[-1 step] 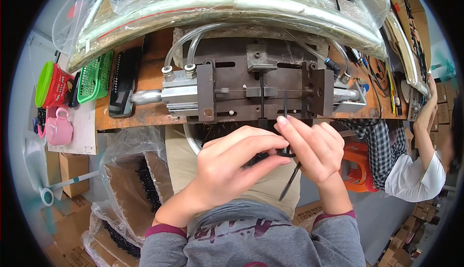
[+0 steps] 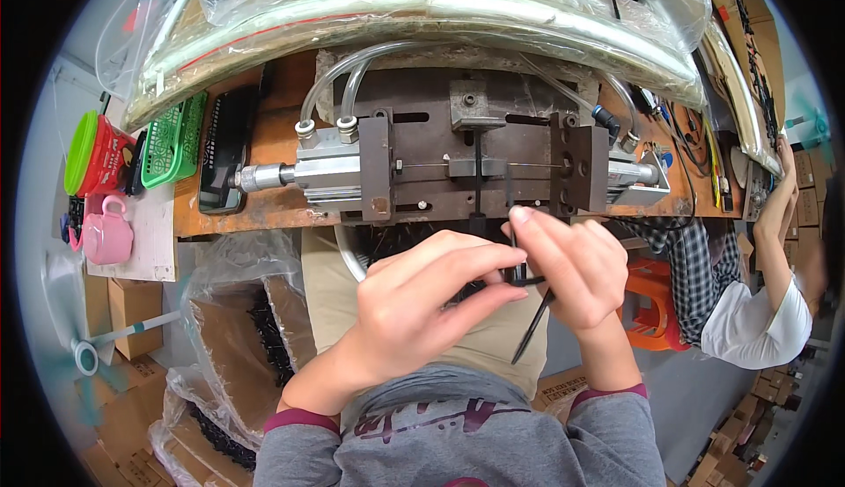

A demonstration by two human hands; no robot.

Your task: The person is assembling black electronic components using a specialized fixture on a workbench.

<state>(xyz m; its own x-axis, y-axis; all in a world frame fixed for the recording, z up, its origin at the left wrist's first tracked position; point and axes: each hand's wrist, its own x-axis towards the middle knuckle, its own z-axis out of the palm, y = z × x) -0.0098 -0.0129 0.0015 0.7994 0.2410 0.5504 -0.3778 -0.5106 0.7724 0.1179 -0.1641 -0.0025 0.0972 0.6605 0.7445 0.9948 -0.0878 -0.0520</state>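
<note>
Gripping hand, right: the right hand (image 2: 576, 267) is closed on a slender black plastic part (image 2: 533, 327), its fingers bent around it.
Partner hand, left: the left hand (image 2: 431, 289) is half curled, thumb and index fingertips close on either side of a small dark block (image 2: 519, 271); whether they press on it cannot be told.
Black part: its long thin stem slants from beneath the right hand down toward the lap. A narrow dark upright strip (image 2: 510, 192) rises just beyond the right fingertips. The block sits between the two hands, just beside the right fingers.
Metal fixture: a dark brown steel fixture (image 2: 414, 143) lies beyond both hands. A black rod (image 2: 478, 157) stands lengthwise at its middle, ahead of the fingertips.
Hidden: the stem's passage behind the right fingers, and the left hand's lower fingers, behind its index and thumb.
Hard to make out: the strip's upper end, blurred against the fixture; whether stem, block and strip form one piece cannot be told.
</note>
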